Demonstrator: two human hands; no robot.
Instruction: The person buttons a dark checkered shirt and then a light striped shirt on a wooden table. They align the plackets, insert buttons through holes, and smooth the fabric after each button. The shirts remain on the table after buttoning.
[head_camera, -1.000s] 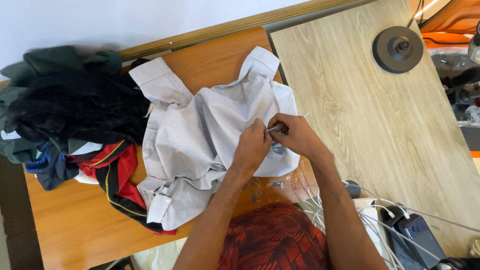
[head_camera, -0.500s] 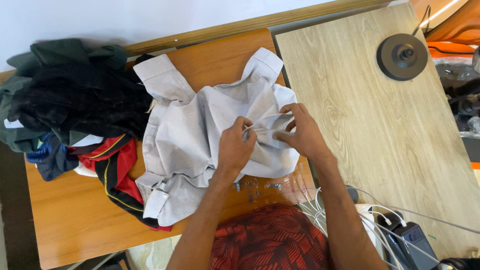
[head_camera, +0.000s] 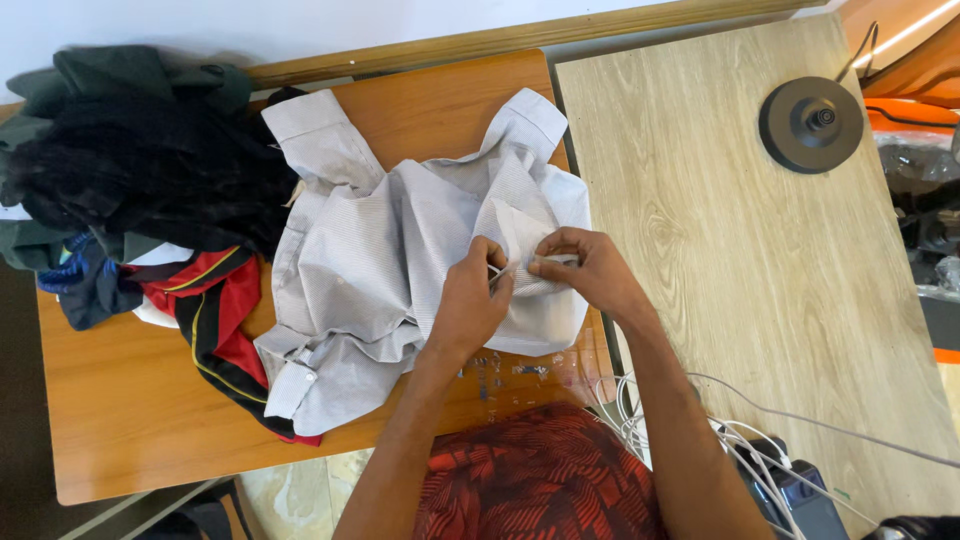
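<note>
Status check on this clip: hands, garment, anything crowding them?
Left hand and right hand both pinching a fold of the grey shirt. Shirt crumpled on the orange table. Clothes pile at left, touching shirt, away from hands.

The crumpled pale grey, finely striped cotton shirt that you are handling lies spread across the right half of the orange-brown wooden tabletop, its right side reaching the tabletop's right edge. One cuffed sleeve points toward the far edge at the upper left, and another cuff sits near the far right corner. A third folded, buttoned part hangs toward the near edge at the lower left. The cloth is rumpled into soft ridges through the middle. A raised fold stands up near the shirt's right side, pinched between your left hand and your right hand.
</note>
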